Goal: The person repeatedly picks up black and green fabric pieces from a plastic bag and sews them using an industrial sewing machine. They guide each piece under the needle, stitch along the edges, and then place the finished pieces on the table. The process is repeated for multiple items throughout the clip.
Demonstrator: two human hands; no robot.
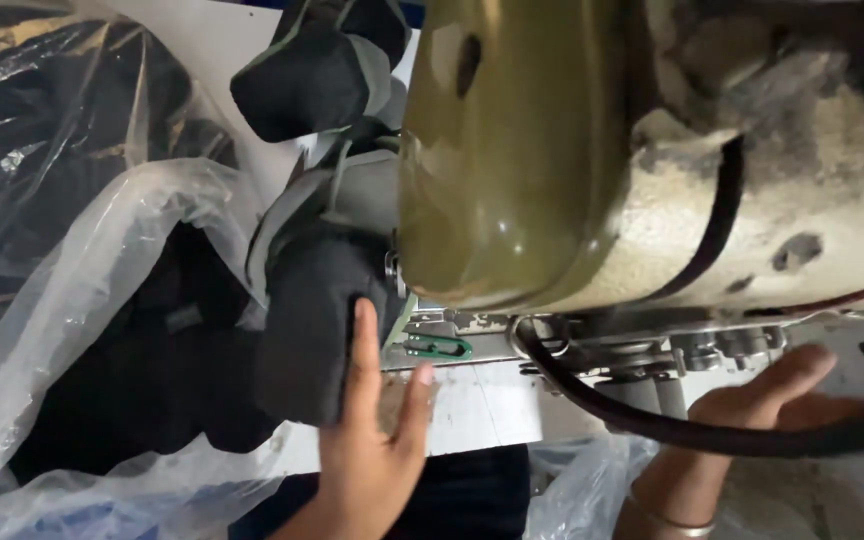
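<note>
Dark fabric piece (307, 320) is pressed flat by the left hand (372, 440), fingers spread, nothing pinched; fabric lies up and to the left of the palm, long axis running upward toward the olive sewing machine head (512, 150). Right hand (782, 395) is rested open at the machine's base beside the black belt (652, 425), well apart from the fabric; left hand is nearer
</note>
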